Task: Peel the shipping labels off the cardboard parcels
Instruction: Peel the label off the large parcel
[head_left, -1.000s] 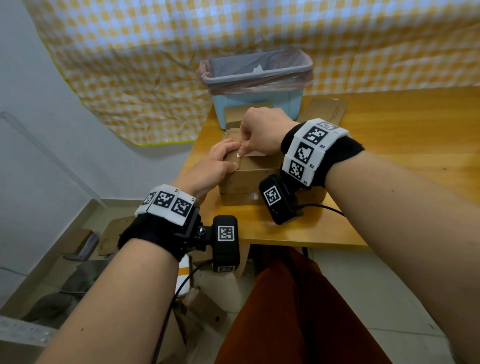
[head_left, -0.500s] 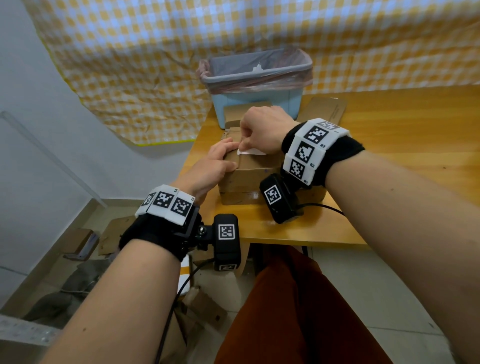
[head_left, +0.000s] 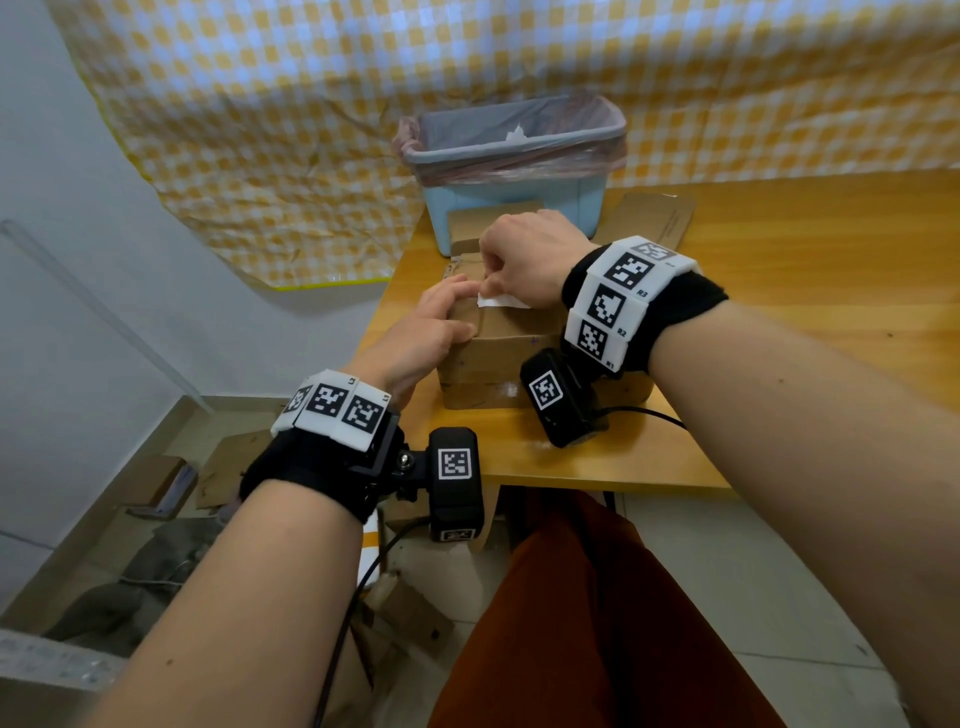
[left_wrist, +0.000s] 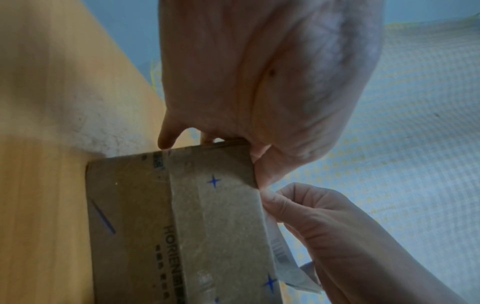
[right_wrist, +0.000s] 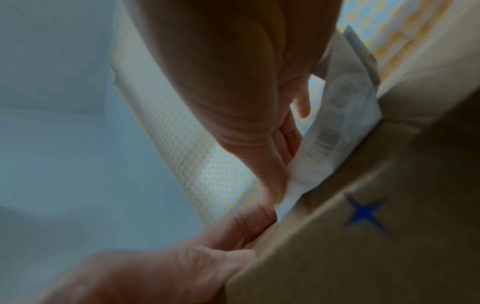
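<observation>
Change: since a second ago the white label's freed edge stands a little higher off the box top; both hands sit almost where they were.
Left hand: the left hand (head_left: 421, 332) lies with relaxed fingers flat on the 9 o'clock edge of the cardboard parcel (head_left: 498, 358), pressing it down, thumb against the near side wall; it grips nothing.
Parcel: a brown box at the surface's (head_left: 810, 270) 9 o'clock end, near the front edge, sealed with a wide tape band.
Label: the shipping label (head_left: 501, 301) is on the parcel top; its 9 o'clock corner is lifted, the rest hidden under the hand or seemingly stuck.
Right hand: the right hand (head_left: 530, 260) has thumb and forefinger pinched on the raised corner of the label (right_wrist: 335, 131), other fingers curled.
Bin: a pale blue waste bin (head_left: 511, 208) with a plastic liner stands at 12 o'clock from the parcel; a white scrap lies inside.
Other cardboard: flattened pieces lie behind and at 2 o'clock of the parcel.
Progress: this peel looks early, roughly the first strip free. Left: pull the whole label off and likely bin it. Whether other parcels carry labels cannot be told.
Writing: the left wrist view shows "HORIEN" printed on the parcel side (left_wrist: 171, 242), blue star marks on the tape, and a barcode on the label (left_wrist: 279, 248); smaller text is unreadable.
</observation>
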